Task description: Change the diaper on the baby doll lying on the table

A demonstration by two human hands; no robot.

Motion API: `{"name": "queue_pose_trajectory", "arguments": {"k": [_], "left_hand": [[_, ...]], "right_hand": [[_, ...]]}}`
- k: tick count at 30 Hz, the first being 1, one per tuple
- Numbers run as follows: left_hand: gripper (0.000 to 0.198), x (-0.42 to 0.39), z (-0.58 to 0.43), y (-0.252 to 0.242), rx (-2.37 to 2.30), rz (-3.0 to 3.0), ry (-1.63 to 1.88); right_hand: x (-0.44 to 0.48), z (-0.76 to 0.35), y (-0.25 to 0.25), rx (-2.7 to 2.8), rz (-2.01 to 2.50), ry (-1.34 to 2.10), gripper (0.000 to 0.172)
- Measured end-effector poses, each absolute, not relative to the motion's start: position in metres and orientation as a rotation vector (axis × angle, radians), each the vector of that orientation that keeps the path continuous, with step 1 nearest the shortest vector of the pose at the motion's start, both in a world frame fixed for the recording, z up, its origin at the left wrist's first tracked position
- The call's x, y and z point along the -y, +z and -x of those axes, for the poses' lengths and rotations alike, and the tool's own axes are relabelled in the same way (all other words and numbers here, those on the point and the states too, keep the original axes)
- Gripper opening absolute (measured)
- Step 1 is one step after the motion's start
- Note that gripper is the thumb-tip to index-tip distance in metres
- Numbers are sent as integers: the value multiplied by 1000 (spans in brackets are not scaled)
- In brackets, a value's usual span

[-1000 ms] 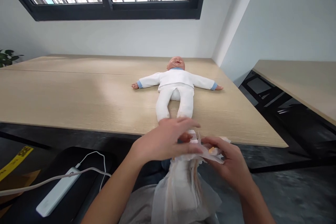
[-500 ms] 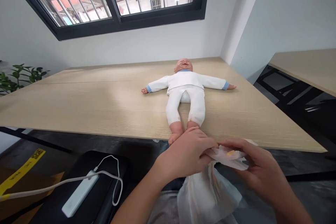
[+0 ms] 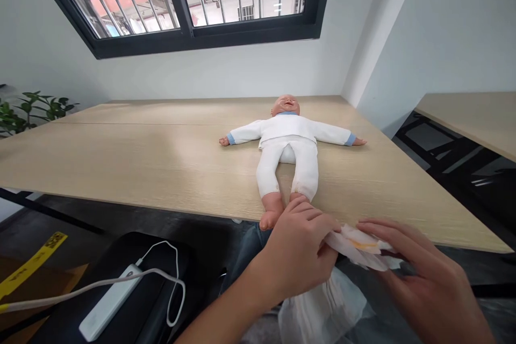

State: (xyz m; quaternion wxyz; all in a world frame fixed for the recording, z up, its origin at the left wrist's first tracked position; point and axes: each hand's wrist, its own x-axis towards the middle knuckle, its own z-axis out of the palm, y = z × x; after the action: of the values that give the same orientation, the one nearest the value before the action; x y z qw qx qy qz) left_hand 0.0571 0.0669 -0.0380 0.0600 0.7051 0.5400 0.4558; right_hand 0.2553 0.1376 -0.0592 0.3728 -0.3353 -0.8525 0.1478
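While the left hand (image 3: 300,250) pinched a white diaper (image 3: 357,247) between its fingers before the bench's (image 3: 161,156) near edge, the right hand's (image 3: 431,277) fingers stood parted around its far end, beside the doll's (image 3: 288,131) feet.

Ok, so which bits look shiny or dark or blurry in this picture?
Head view: the table has a pale sheen left of the doll, probably from the window; head view: the floor under the table is dark; head view: the right hand looks slightly soft, maybe from moving.
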Motion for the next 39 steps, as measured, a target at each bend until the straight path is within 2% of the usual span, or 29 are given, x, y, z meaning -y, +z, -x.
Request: {"name": "queue_pose_trajectory", "arguments": {"k": [4, 9, 13, 16, 19, 23, 26, 30, 35, 39], "left_hand": [[16, -71, -66, -45, -1691, -2116, 1464], [3, -67, -69, -38, -1697, -2158, 1276], [30, -60, -47, -13, -1778, -1960, 1176], [32, -69, -21, -1, -2041, -1775, 1123], [47, -90, -4, 2, -2285, -1683, 860], [63, -117, -7, 8, -2387, -1557, 427], [67, -127, -14, 11, -2420, -1492, 260], [74, -133, -17, 8, -2440, -1480, 196], [61, -138, -17, -5, -2464, -1511, 216], [58, -140, -19, -12, -2471, -1534, 281]], "right_hand": [[-133, -254, -63, 2135, 852, 367, 29], [-135, -251, -61, 2101, 825, 472, 17], [-127, -250, -45, 1954, 985, 587, 20], [-117, -249, -32, 1859, 1088, 598, 21], [-110, -249, -22, 1850, 1104, 603, 21], [-106, -249, -13, 1834, 1083, 589, 21], [-111, -253, -16, 1852, 1038, 536, 18], [-132, -258, -37, 2136, 882, 512, 16], [-149, -255, -58, 2285, 882, 444, 16], [-142, -254, -51, 2229, 743, 505, 7]]}}
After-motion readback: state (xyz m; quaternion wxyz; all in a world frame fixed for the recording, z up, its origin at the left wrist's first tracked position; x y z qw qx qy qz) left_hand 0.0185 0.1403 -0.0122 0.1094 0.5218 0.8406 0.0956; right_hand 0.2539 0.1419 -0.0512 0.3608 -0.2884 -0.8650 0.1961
